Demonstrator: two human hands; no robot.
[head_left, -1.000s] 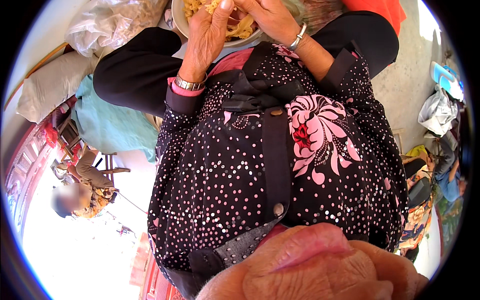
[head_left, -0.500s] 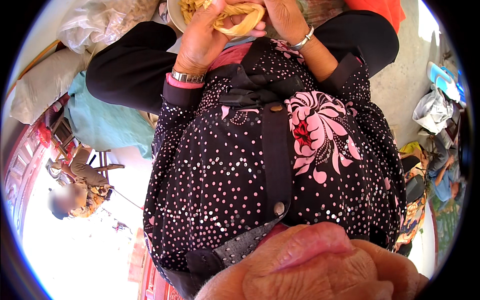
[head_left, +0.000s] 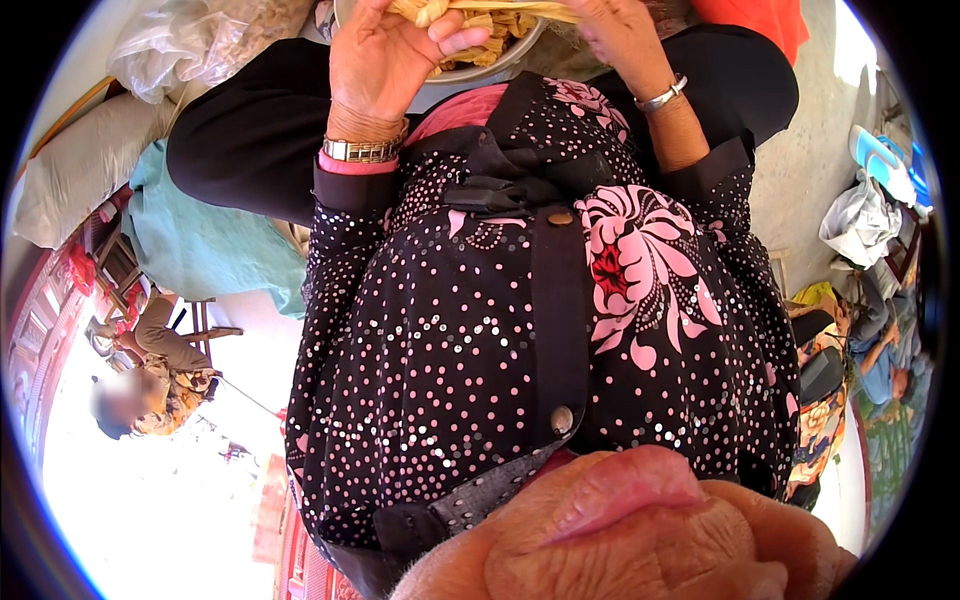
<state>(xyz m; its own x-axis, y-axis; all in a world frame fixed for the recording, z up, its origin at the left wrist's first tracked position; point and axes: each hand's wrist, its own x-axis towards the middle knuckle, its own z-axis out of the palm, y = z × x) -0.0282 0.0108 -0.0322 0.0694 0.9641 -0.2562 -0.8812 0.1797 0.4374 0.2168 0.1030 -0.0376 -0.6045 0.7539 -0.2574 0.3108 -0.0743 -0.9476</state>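
Pale-yellow strip [head_left: 525,8], flat, bulky knot [head_left: 431,12] at L hand [head_left: 382,62], straight to R hand [head_left: 622,38], both gripping, 12 o'clock, round bowl [head_left: 478,74] w/ crinkled yellow pcs [head_left: 492,42]

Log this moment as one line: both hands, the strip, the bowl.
left hand: holding strip | right hand: holding strip | strip: stretched between hands, apparently knotted at left | bowl: yellow pieces inside
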